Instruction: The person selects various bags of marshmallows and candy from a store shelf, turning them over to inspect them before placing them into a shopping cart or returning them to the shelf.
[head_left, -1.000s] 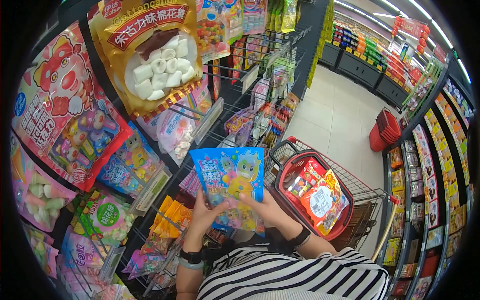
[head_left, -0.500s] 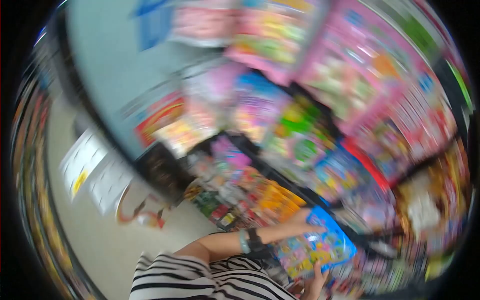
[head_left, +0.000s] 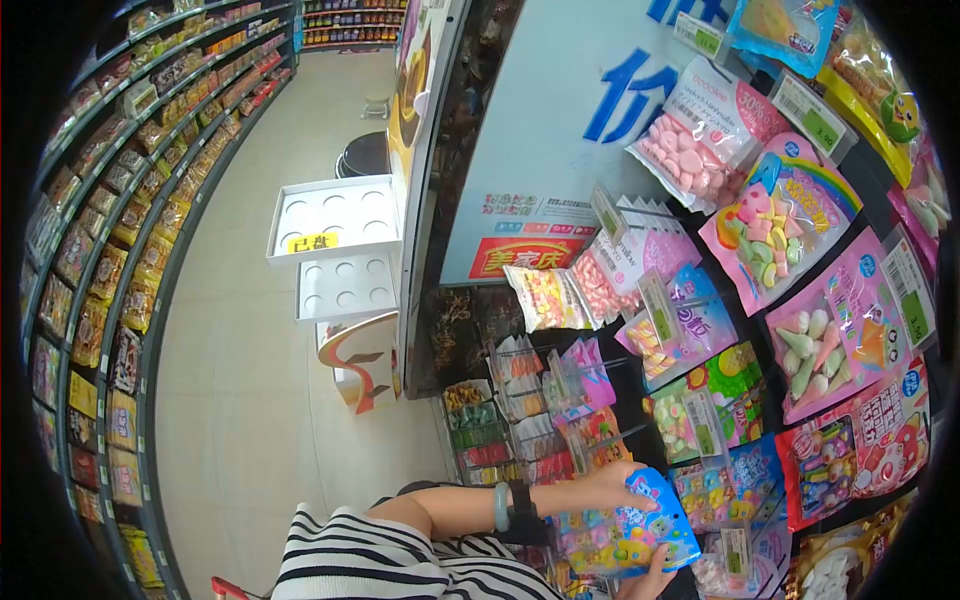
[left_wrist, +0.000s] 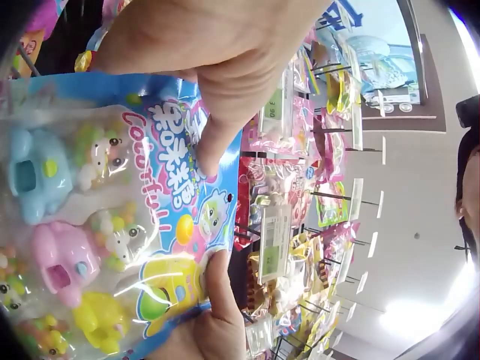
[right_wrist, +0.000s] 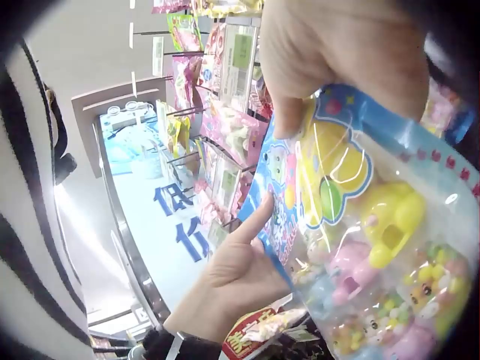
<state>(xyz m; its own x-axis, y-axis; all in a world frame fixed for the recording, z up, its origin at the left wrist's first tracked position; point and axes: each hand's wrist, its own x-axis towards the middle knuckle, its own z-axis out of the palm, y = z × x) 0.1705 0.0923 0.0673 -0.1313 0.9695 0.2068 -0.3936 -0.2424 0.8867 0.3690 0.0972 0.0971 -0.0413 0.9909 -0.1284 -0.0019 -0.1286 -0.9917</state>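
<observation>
A blue candy bag [head_left: 640,525] with a clear window is held between both hands in front of the shelf. The left hand [head_left: 610,487] grips its upper edge, thumb on the printed front. Lower down, the right hand [head_left: 652,580] pinches the bag's near edge with its thumb on the front. In the left wrist view the bag [left_wrist: 90,225] shows blue, pink and yellow toy shapes through the window, between the left hand [left_wrist: 217,60] and the right hand [left_wrist: 210,330]. The right wrist view has the right hand [right_wrist: 352,52] close up and the left hand [right_wrist: 240,281] beyond.
Hanging candy bags [head_left: 780,225] and price tags fill the rack at the right. A blue sign panel [head_left: 520,150] stands beside it. White display trays [head_left: 340,215] are in the aisle [head_left: 230,400], with a long snack shelf [head_left: 130,220] at the left.
The head view has swung from the cart side of the aisle to the sign panel and trays. Both hands still hold the blue bag, now lower right in the view and tilted.
</observation>
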